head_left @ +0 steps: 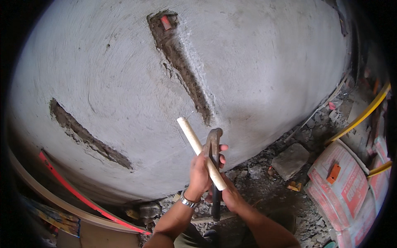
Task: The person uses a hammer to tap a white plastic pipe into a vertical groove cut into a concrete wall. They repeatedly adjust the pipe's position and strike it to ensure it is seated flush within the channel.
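My left hand [199, 175], with a metal watch at the wrist, is closed around a dark tool [216, 202], with fingertips showing past its right side. The tool has a straight black handle and a bent, worn metal upper end; its exact kind is unclear. Slanting across it is a short white plastic pipe [191, 134], its upper end pointing up and left toward the wall. My right hand [232, 195] is closed at the pipe's lower end, its fingers partly hidden. Above lies a chiselled groove [182, 68] in the grey plastered wall [256, 53], with a red piece [166, 22] at its top.
A second groove [89, 136] cuts the wall at left. A red straight strip [78, 192] leans below it. Rubble and a concrete chunk [290, 160] cover the ground at right, beside printed sacks [331, 182] with an orange block [333, 173] on top. A yellow hose [364, 115] curves above.
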{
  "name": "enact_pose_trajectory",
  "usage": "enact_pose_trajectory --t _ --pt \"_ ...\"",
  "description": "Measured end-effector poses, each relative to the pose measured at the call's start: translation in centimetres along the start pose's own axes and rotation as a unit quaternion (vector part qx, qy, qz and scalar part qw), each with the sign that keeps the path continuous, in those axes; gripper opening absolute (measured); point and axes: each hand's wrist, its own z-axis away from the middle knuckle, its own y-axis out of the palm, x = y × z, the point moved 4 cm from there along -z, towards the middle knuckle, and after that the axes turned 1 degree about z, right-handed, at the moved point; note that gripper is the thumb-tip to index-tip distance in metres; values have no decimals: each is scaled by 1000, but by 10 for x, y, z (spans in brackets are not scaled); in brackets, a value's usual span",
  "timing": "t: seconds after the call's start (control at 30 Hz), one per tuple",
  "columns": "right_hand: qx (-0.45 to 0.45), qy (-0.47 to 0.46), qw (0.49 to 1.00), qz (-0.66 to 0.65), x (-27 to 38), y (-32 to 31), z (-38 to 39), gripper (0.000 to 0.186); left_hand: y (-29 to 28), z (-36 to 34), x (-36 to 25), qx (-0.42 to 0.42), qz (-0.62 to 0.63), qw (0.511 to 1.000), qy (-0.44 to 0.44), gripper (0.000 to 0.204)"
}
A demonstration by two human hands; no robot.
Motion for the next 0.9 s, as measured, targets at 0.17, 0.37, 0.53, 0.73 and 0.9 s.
enact_pose_trajectory --t 0.17,0.37,0.53,0.73,0.9 --pt "-139 -48 988 -46 10 -8 10 53 -3 -10 0 -13 -74 994 -82 56" --pt "-206 42 971 -112 18 -36 -5 27 -71 8 -15 -98 -367 913 -149 37" --pt "-183 59 974 -122 28 -53 -19 22 -101 38 -14 -61 -429 894 -116 44" --pt "-198 -46 976 84 43 -67 -38 29 -6 -13 -122 -154 -646 699 265 35" --pt "-149 -174 970 75 52 -68 -42 32 30 -82 -169 -183 -646 636 381 32"
